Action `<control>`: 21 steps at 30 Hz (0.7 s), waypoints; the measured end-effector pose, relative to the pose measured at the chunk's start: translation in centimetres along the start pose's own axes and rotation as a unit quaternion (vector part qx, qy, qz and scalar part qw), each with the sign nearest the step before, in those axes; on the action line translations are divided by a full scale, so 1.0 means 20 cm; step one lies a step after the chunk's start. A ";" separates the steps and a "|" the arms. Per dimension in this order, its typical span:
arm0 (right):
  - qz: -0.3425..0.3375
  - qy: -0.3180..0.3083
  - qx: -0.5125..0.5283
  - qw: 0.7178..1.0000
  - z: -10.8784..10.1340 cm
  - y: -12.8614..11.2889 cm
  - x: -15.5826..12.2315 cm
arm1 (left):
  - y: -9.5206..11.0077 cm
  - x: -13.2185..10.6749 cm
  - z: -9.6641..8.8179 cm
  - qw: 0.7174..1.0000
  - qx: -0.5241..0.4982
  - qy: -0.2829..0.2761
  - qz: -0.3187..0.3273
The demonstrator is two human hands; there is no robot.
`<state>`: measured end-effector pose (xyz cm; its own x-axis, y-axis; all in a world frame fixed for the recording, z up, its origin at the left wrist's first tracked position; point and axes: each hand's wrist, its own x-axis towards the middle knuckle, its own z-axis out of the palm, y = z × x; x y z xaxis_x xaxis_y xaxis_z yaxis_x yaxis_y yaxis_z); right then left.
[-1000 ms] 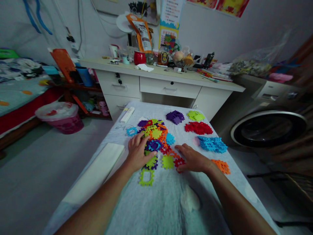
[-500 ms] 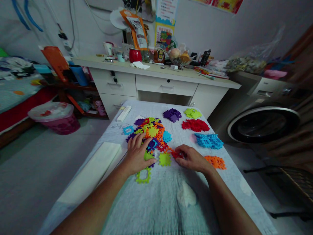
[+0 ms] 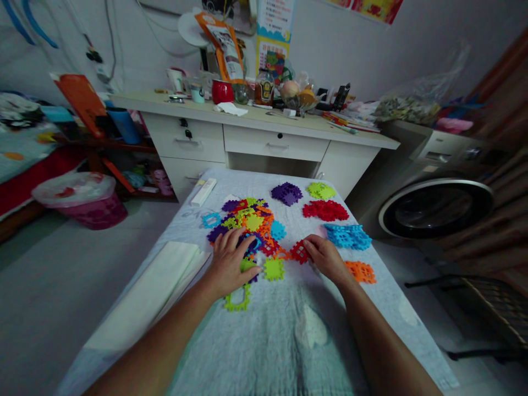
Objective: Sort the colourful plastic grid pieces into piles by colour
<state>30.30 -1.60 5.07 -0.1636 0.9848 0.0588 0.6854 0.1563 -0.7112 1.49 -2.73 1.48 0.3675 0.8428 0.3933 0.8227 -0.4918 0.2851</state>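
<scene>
My right hand (image 3: 325,256) is nearly closed, thumb and fingertips pinching the right edge of a red, square, notched plastic piece with cut-out holes (image 3: 299,252), just right of the mixed heap of notched plastic pieces in purple, red, orange, lime and blue (image 3: 254,221). My left hand (image 3: 231,261) is spread, palm down, its fingers over the near-left part of that heap and its thumb apart; I cannot tell whether the fingertips grip anything.

Between my hands lies a solid lime-green notched plastic square (image 3: 274,269), and a hollow lime-green plastic frame (image 3: 247,297) lies nearer me. Beyond my right hand sit single-colour piles of plastic pieces: purple (image 3: 286,193), lime (image 3: 321,190), red (image 3: 325,210) and blue (image 3: 350,236). The orange plastic pieces (image 3: 361,271) lie just right of my right wrist. Everything rests on a pale blue-green cloth (image 3: 268,341).
</scene>
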 end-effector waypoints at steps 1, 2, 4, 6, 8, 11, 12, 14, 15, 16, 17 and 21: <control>0.000 0.005 0.002 1.000 -0.02 0.00 0.01 | 0.00 0.00 0.00 1.000 0.001 0.001 0.000; -0.002 0.008 0.003 1.000 -0.04 0.00 0.03 | 0.00 0.00 0.00 1.000 0.001 0.001 0.000; -0.008 0.009 0.006 1.000 -0.10 0.01 0.07 | 0.00 0.00 0.00 1.000 -0.001 0.001 0.001; -0.018 0.015 -0.003 1.000 -0.19 0.02 0.14 | 0.00 0.00 0.00 1.000 -0.006 0.001 0.000; -0.025 0.045 -0.040 0.998 -0.27 0.04 0.22 | 0.00 0.00 0.00 1.000 -0.011 0.001 0.000; 0.005 0.124 -0.146 0.982 -0.38 0.08 0.35 | 0.00 0.00 0.00 1.000 -0.017 0.003 0.005; 0.019 0.149 -0.184 0.972 -0.40 0.10 0.40 | 0.00 0.01 0.00 1.000 -0.020 0.004 0.005; 0.040 0.185 -0.250 0.950 -0.44 0.15 0.48 | 0.00 0.01 0.00 1.000 -0.022 0.005 0.003; 0.046 0.194 -0.277 0.940 -0.44 0.17 0.52 | -0.01 0.01 0.00 1.000 -0.022 0.005 0.002; 0.051 0.198 -0.300 0.932 -0.45 0.19 0.55 | -0.01 0.01 0.00 1.000 -0.020 0.005 0.000; 0.057 0.197 -0.318 0.926 -0.44 0.22 0.57 | -0.01 0.01 0.00 1.000 -0.019 0.004 0.000; 0.066 0.165 -0.368 0.913 -0.40 0.26 0.60 | -0.01 0.01 0.00 1.000 -0.022 0.002 -0.002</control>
<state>37.60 11.69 7.80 0.0944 0.9490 0.3008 0.9945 -0.0764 -0.0709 1.44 -2.43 1.58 0.3627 0.8436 0.3960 0.8044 -0.4980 0.3240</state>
